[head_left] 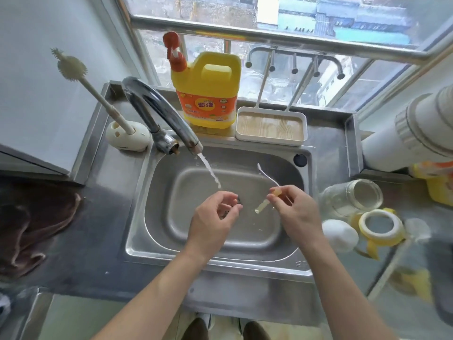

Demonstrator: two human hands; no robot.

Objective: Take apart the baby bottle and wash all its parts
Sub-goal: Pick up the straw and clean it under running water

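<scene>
Head view: the right hand (291, 204) pinches a translucent yellowish silicone straw tube (261, 207) between thumb and fingertips. A thin white straw brush (266, 173) is apparently threaded through it, over the stainless steel sink (289, 263) so runoff drains. The left hand (215, 214) hovers loosely curled and empty near the running water stream (210, 171). The clear bottle body (353, 197) lies on the right counter.

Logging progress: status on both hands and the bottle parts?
Left hand empty over sink. Right hand pinches straw tube, thin brush sticking out above. Tap running; nothing blocking.
</scene>
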